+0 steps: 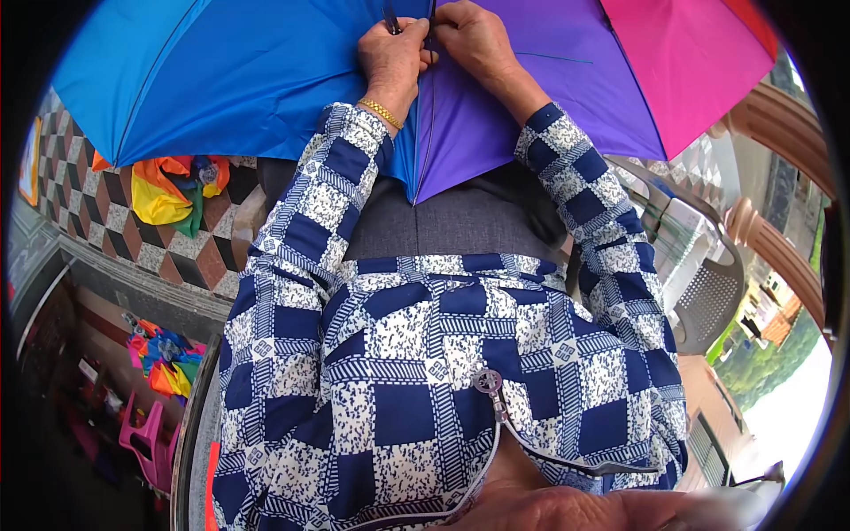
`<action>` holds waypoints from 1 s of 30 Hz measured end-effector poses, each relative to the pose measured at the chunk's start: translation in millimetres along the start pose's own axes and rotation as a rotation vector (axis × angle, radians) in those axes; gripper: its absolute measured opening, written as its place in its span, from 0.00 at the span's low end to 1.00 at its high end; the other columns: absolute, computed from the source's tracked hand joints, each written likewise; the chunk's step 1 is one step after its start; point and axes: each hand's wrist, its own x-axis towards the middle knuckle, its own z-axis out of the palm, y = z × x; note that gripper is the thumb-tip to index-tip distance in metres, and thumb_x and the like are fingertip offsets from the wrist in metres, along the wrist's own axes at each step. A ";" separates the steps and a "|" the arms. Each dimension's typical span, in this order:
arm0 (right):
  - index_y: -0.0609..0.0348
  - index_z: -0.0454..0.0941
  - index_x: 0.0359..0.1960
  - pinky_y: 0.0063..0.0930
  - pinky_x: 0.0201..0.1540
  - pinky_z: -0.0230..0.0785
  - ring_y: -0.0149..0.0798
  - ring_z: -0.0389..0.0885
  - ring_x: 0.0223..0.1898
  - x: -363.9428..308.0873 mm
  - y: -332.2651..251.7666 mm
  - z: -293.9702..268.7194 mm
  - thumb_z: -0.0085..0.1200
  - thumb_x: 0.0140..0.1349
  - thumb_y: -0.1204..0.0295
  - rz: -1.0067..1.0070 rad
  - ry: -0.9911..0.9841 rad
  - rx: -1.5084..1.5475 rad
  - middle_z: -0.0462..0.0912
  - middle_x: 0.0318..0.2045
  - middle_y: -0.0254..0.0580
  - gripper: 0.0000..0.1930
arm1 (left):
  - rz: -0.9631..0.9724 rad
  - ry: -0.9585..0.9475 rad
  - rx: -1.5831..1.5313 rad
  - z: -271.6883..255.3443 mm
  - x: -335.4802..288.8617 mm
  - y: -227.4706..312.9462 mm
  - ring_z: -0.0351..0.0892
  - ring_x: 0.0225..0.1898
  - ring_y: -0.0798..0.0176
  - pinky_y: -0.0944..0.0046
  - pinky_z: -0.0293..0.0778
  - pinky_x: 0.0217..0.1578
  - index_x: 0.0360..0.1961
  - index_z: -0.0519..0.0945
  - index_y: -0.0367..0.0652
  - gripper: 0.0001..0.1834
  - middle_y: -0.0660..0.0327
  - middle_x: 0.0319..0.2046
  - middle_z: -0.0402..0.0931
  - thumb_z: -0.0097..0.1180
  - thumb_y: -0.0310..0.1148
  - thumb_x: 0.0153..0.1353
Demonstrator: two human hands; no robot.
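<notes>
An umbrella with blue [257, 80], purple [549, 97] and pink panels lies spread over my lap, its ribs showing. My left hand [392, 62] is closed, thumb and fingers pinching at the thin dark rib [431, 97] along the blue-purple seam. Out of the top of that hand juts a slim dark object [390, 16], too small to name. Just right of it, my right hand [478, 40] is closed too, its fingertips pinched at the same rib near the upper edge. A dark thread [553, 57] lies across the purple panel beside my right wrist.
On the tiled floor at left lies a bundle of yellow, orange and green cloth [164, 190]. Lower left are another colourful cloth pile [164, 354] and a pink plastic stool [146, 438]. To the right stand a grey chair [713, 301] holding a white package and a brown railing [779, 133].
</notes>
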 end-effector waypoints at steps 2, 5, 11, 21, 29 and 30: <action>0.58 0.79 0.26 0.39 0.35 0.71 0.48 0.79 0.31 3.0 6.8 -3.8 0.52 0.50 0.76 -0.046 -0.017 -0.090 0.80 0.28 0.47 0.04 | -0.023 -0.025 0.076 0.3 -1.4 3.7 0.78 0.17 0.67 0.74 0.71 0.15 0.34 0.76 0.36 0.08 0.60 0.24 0.76 0.58 0.30 0.59; 0.59 0.79 0.26 0.34 0.30 0.71 0.43 0.80 0.29 8.3 16.4 -30.7 0.52 0.52 0.76 -0.259 0.003 -0.352 0.81 0.29 0.45 0.03 | 0.007 -0.004 0.130 0.8 -3.9 12.1 0.79 0.18 0.66 0.73 0.73 0.16 0.35 0.76 0.35 0.08 0.59 0.24 0.76 0.57 0.30 0.60; 0.57 0.75 0.29 0.28 0.27 0.69 0.33 0.78 0.28 17.0 38.6 -70.2 0.49 0.61 0.73 0.710 0.042 1.408 0.81 0.29 0.34 0.04 | 0.028 0.022 0.101 -9.2 -1.6 5.7 0.79 0.19 0.65 0.72 0.75 0.18 0.37 0.75 0.33 0.09 0.57 0.24 0.76 0.55 0.29 0.61; 0.57 0.74 0.30 0.24 0.20 0.56 0.28 0.62 0.14 8.3 21.4 -134.2 0.44 0.68 0.69 0.342 0.188 1.544 0.66 0.14 0.29 0.10 | -0.026 -0.070 0.057 -5.7 1.1 -1.1 0.79 0.20 0.64 0.71 0.76 0.20 0.36 0.75 0.32 0.07 0.56 0.24 0.76 0.54 0.27 0.61; 0.62 0.78 0.30 0.41 0.33 0.72 0.51 0.79 0.28 -7.7 -0.7 -41.5 0.52 0.54 0.74 -0.103 -0.012 -0.202 0.79 0.24 0.48 0.05 | -0.063 -0.072 0.006 -5.7 -0.2 1.7 0.78 0.18 0.65 0.72 0.75 0.18 0.34 0.75 0.31 0.05 0.55 0.23 0.76 0.52 0.25 0.61; 0.62 0.78 0.30 0.41 0.33 0.72 0.51 0.79 0.28 -9.4 -4.5 -38.6 0.52 0.54 0.74 -0.101 -0.012 -0.201 0.79 0.24 0.48 0.05 | -0.064 -0.068 -0.010 -5.7 -0.7 2.5 0.78 0.17 0.65 0.72 0.75 0.17 0.33 0.74 0.31 0.05 0.55 0.22 0.76 0.51 0.24 0.61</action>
